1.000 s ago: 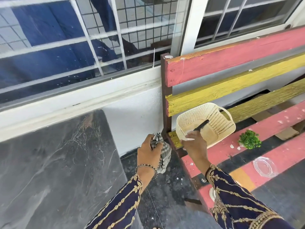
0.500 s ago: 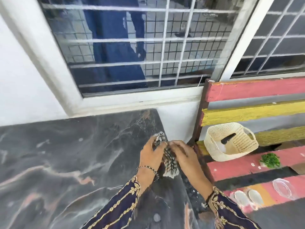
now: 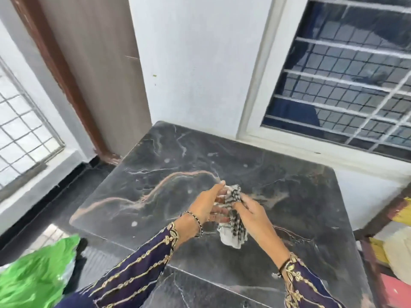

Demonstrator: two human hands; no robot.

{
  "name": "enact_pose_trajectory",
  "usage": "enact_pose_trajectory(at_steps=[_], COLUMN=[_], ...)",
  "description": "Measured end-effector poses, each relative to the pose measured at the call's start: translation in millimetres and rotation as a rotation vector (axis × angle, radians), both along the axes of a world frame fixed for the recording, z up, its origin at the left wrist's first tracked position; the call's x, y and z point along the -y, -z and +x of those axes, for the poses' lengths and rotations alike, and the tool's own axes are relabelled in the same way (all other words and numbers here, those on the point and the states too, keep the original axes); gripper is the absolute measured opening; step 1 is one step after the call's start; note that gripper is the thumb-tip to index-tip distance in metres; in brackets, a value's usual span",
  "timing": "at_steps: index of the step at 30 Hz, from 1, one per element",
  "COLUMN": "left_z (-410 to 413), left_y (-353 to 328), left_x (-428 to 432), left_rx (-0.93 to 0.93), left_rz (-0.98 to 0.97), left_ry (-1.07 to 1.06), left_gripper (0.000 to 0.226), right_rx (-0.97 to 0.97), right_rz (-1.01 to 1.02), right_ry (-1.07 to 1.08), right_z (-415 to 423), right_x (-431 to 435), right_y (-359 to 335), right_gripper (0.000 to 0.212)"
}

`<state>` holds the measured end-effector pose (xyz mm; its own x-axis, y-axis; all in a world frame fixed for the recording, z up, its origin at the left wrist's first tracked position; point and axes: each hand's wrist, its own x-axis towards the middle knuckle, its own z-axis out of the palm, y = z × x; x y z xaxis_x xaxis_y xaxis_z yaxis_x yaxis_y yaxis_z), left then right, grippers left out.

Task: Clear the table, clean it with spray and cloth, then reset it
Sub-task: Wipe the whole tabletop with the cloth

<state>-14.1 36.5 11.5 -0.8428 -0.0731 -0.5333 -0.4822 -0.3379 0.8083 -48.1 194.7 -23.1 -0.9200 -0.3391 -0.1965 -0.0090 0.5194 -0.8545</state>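
Note:
A black-and-white checked cloth (image 3: pixel 233 227) hangs bunched between both my hands, above the dark marble table (image 3: pixel 155 185). My left hand (image 3: pixel 208 204) holds its upper left side, fingers curled into the fabric. My right hand (image 3: pixel 251 210) grips it from the right. The cloth's lower end dangles just over the tabletop. The tabletop shows pale veins and a few small light spots. No spray bottle is in view.
A white wall and a barred window (image 3: pixel 347 85) stand behind the table. A brown door frame (image 3: pixel 66 85) is at the left. A green plastic bag (image 3: pixel 33 276) lies at the lower left on the floor. The painted bench (image 3: pixel 395 252) edges the right side.
My view has swung left from the bench and basket to the table. My right hand left the basket and joined the left on the cloth, and both moved over the tabletop.

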Motion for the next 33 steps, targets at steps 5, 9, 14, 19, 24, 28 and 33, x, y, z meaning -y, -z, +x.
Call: enact_pose_trajectory(at_steps=[5,9,14,19,24,28,33], left_z=[25,37,65,97,114,116,114], left_y=[12,24,49,75,92,102,107], left_x=[76,121,195,269,308,324,349], left_rx=[0.033,0.045,0.121,0.247,0.279,0.278,0.255], left_rz=[0.007,-0.023,-0.151,-0.376,-0.416,-0.367,-0.345], left_ry=[-0.127,-0.243,-0.467,-0.732,-0.750,-0.710,-0.597], left_gripper=[0.034,0.025,0.023,0.015,0.021,0.016,0.013], right_rx=[0.094,-0.094,-0.523,-0.454,-0.318,-0.399,-0.329], right_rz=[0.083,0.219,0.405,0.461,0.452,0.389,0.628], right_ry=[-0.244,-0.298,-0.351,-0.768,-0.704,-0.569,-0.609], right_z=[13,-2,-3,35,47,44,76], right_x=[81,137,204,256,272,276,282], right_y=[-8,-2,-4,21,60,76,111], right_gripper=[0.085,0.033,0.028,0.035,0.024,0.034,0.068])
